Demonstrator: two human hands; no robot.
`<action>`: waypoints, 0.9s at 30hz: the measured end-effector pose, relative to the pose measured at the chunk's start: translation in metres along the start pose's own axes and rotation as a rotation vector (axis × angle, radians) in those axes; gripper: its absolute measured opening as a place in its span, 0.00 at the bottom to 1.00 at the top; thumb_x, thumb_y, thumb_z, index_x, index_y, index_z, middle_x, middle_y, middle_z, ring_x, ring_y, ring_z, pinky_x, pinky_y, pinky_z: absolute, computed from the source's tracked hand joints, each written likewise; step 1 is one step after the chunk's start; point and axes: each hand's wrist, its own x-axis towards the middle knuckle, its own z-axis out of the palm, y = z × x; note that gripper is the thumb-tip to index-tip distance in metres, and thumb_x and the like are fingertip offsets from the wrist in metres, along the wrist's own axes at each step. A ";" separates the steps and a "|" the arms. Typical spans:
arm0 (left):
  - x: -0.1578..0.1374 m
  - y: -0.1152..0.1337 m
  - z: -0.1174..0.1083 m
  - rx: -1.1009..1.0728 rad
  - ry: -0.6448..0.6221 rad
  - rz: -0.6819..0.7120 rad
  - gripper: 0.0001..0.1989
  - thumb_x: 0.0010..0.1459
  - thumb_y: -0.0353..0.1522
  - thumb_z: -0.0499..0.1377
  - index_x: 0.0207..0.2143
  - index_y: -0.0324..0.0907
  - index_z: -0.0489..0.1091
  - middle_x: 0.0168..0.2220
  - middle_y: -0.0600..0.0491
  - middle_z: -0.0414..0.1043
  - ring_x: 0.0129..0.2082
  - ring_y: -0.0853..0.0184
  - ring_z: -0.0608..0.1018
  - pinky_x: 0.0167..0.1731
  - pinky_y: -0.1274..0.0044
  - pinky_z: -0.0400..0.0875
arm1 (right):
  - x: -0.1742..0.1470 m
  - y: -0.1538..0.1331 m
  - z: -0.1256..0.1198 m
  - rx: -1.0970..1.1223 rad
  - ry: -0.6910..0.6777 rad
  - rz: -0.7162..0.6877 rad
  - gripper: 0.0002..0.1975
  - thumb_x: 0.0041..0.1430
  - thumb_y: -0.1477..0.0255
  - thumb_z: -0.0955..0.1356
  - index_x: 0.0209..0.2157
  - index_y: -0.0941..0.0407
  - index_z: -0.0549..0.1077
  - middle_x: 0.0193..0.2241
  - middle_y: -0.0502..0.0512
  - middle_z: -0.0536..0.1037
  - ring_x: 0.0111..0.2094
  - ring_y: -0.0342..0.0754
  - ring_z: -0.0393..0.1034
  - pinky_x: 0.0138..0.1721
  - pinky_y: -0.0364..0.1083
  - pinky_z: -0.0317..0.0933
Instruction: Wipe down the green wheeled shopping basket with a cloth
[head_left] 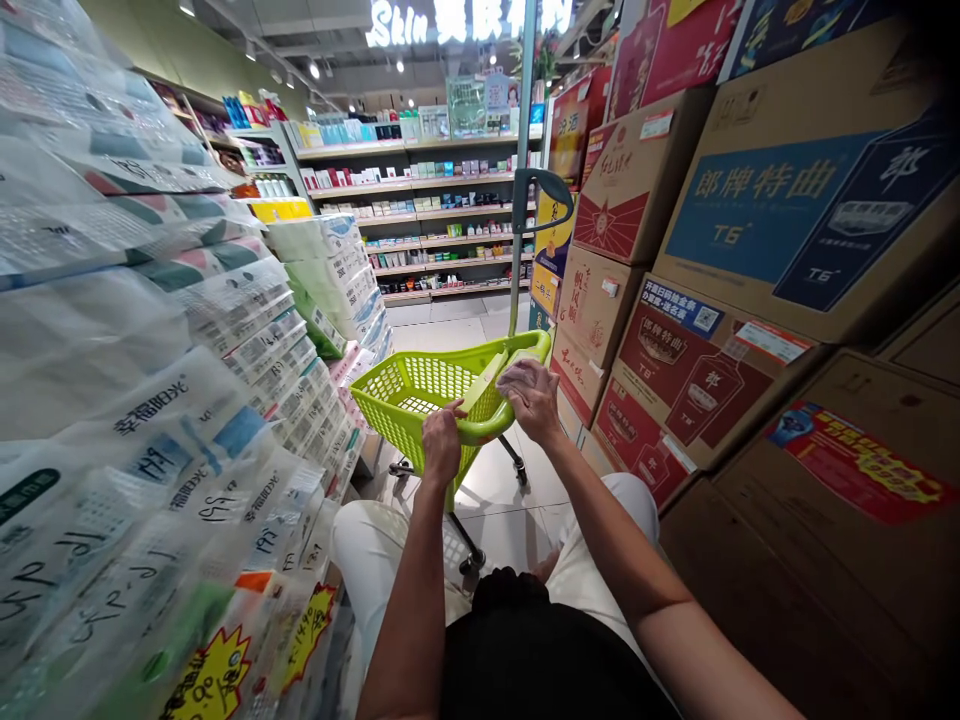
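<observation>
In the head view a lime-green plastic shopping cart (pixel 409 400) stands before my knees, its perforated basket tilted towards the left. My left hand (pixel 441 440) is closed on the near rim of the basket. My right hand (pixel 536 405) is closed round a crumpled greyish-pink cloth (pixel 519 376), which lies against the cart's right-hand rim. A pale green flap (pixel 486 385) slants inside the basket between the two hands. Part of the rim is hidden behind the cloth and fingers.
Wrapped tissue packs (pixel 247 330) are piled high close on the left. Stacked cartons (pixel 690 350) wall in the right side. A metal post with a dark handle (pixel 544 200) rises behind the cart. Further back are shelves (pixel 420 185) of small boxed goods. Cart wheels (pixel 472 560) rest on the tiles.
</observation>
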 end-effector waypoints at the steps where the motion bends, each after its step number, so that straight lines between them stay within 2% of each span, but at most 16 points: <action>1: -0.001 0.001 0.001 -0.028 -0.005 -0.001 0.32 0.75 0.36 0.31 0.55 0.43 0.75 0.50 0.48 0.80 0.56 0.62 0.75 0.62 0.63 0.63 | 0.004 0.003 -0.003 -0.001 0.001 -0.001 0.15 0.63 0.68 0.64 0.41 0.50 0.84 0.60 0.52 0.72 0.62 0.56 0.57 0.63 0.57 0.48; 3: -0.003 0.003 0.004 -0.059 -0.006 0.003 0.32 0.75 0.37 0.31 0.59 0.44 0.72 0.53 0.49 0.79 0.59 0.62 0.74 0.64 0.63 0.62 | 0.005 0.003 -0.006 0.011 -0.023 -0.008 0.16 0.64 0.69 0.63 0.40 0.50 0.84 0.57 0.52 0.75 0.61 0.55 0.59 0.62 0.57 0.49; 6: -0.005 0.007 0.011 -0.032 0.007 0.021 0.29 0.75 0.36 0.34 0.61 0.43 0.70 0.57 0.48 0.77 0.62 0.62 0.72 0.66 0.62 0.59 | 0.001 -0.004 -0.009 0.037 -0.135 -0.055 0.17 0.64 0.70 0.62 0.38 0.49 0.84 0.51 0.51 0.79 0.56 0.54 0.63 0.61 0.56 0.50; 9: -0.006 0.007 0.016 0.020 -0.011 0.045 0.27 0.74 0.35 0.37 0.59 0.43 0.72 0.60 0.46 0.75 0.64 0.61 0.71 0.67 0.62 0.58 | 0.008 0.001 -0.016 0.026 -0.181 -0.062 0.15 0.62 0.69 0.64 0.37 0.49 0.84 0.52 0.52 0.79 0.56 0.54 0.62 0.62 0.55 0.50; 11: -0.006 0.003 0.019 0.062 -0.028 0.054 0.26 0.74 0.35 0.38 0.55 0.44 0.74 0.61 0.47 0.73 0.67 0.61 0.68 0.67 0.62 0.57 | 0.013 0.006 -0.018 0.013 -0.123 -0.009 0.15 0.62 0.69 0.63 0.37 0.50 0.83 0.54 0.52 0.77 0.58 0.54 0.61 0.63 0.55 0.49; 13: -0.006 0.000 0.022 0.108 -0.025 0.064 0.23 0.74 0.35 0.41 0.51 0.45 0.76 0.61 0.48 0.73 0.69 0.60 0.64 0.68 0.61 0.54 | 0.004 0.003 -0.013 0.030 -0.028 0.059 0.17 0.63 0.69 0.62 0.38 0.51 0.83 0.54 0.53 0.76 0.59 0.54 0.61 0.63 0.57 0.49; 15: -0.006 -0.002 0.024 0.149 -0.007 0.065 0.21 0.73 0.34 0.43 0.47 0.46 0.76 0.59 0.49 0.74 0.70 0.60 0.63 0.69 0.61 0.53 | -0.020 -0.011 -0.001 0.086 0.105 0.139 0.19 0.66 0.69 0.60 0.40 0.51 0.82 0.55 0.55 0.75 0.60 0.55 0.62 0.62 0.58 0.50; 17: -0.003 -0.003 0.026 0.178 -0.009 0.057 0.19 0.72 0.33 0.44 0.44 0.46 0.76 0.56 0.49 0.76 0.67 0.60 0.66 0.68 0.61 0.53 | -0.050 -0.029 0.015 0.156 0.233 0.219 0.20 0.68 0.67 0.58 0.44 0.50 0.82 0.58 0.56 0.72 0.61 0.57 0.62 0.61 0.59 0.52; 19: 0.000 -0.002 0.025 0.194 -0.034 0.041 0.18 0.72 0.32 0.45 0.41 0.46 0.76 0.53 0.48 0.77 0.63 0.60 0.70 0.66 0.62 0.54 | -0.066 -0.039 0.027 0.234 0.284 0.274 0.21 0.69 0.64 0.58 0.49 0.48 0.81 0.60 0.56 0.70 0.63 0.56 0.61 0.63 0.59 0.52; 21: 0.003 0.000 0.023 0.199 -0.074 0.040 0.18 0.72 0.32 0.46 0.40 0.45 0.76 0.50 0.49 0.78 0.57 0.61 0.73 0.64 0.64 0.56 | -0.058 -0.035 0.032 0.290 0.319 0.320 0.21 0.69 0.62 0.58 0.50 0.49 0.80 0.60 0.57 0.71 0.65 0.56 0.59 0.67 0.60 0.47; 23: 0.005 0.003 0.021 0.192 -0.103 0.051 0.18 0.73 0.32 0.45 0.40 0.45 0.75 0.46 0.50 0.79 0.53 0.61 0.74 0.63 0.65 0.57 | -0.032 -0.016 0.031 0.358 0.388 0.413 0.24 0.69 0.60 0.55 0.51 0.51 0.79 0.59 0.57 0.72 0.65 0.55 0.59 0.69 0.61 0.44; 25: 0.006 0.005 0.021 0.179 -0.115 0.059 0.18 0.73 0.32 0.46 0.40 0.45 0.75 0.45 0.50 0.78 0.52 0.61 0.74 0.63 0.64 0.56 | -0.008 0.004 0.029 0.443 0.419 0.543 0.26 0.68 0.58 0.56 0.52 0.53 0.77 0.59 0.59 0.71 0.64 0.54 0.60 0.69 0.60 0.47; 27: 0.006 0.008 0.023 0.165 -0.107 0.062 0.17 0.72 0.32 0.46 0.40 0.44 0.75 0.44 0.50 0.78 0.52 0.61 0.73 0.63 0.63 0.55 | -0.002 0.014 0.030 0.533 0.442 0.604 0.28 0.67 0.55 0.56 0.58 0.53 0.73 0.61 0.60 0.69 0.63 0.53 0.62 0.67 0.57 0.54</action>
